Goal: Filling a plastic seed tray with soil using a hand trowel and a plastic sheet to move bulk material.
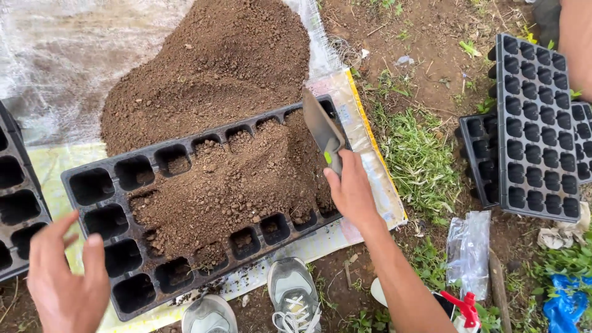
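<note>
Outdoors, on bare brown ground with tufts of grass at 3 o'clock. A translucent plastic sheet covers the upper left, and on it, at 12 o'clock, lies a large heap of loose soil. Below the heap, at the centre, a black seedling tray sits at a slant on a pale printed sack; a mound of soil covers its middle and right cells, while the cells at 9 o'clock show empty. At 3 o'clock, well apart, lies a stack of empty black seedling trays, and another tray's edge shows at 9 o'clock. Two grey shoes stand at 6 o'clock, just beside the tray's near rim. The right hand grips the handle of a hand trowel, fingers closed round it, blade up over the tray's right end. The left hand, at 7 o'clock, holds nothing, fingers spread wide beside the tray's left corner. A crumpled clear bag and a red-triggered spray bottle lie at 5 o'clock.
</note>
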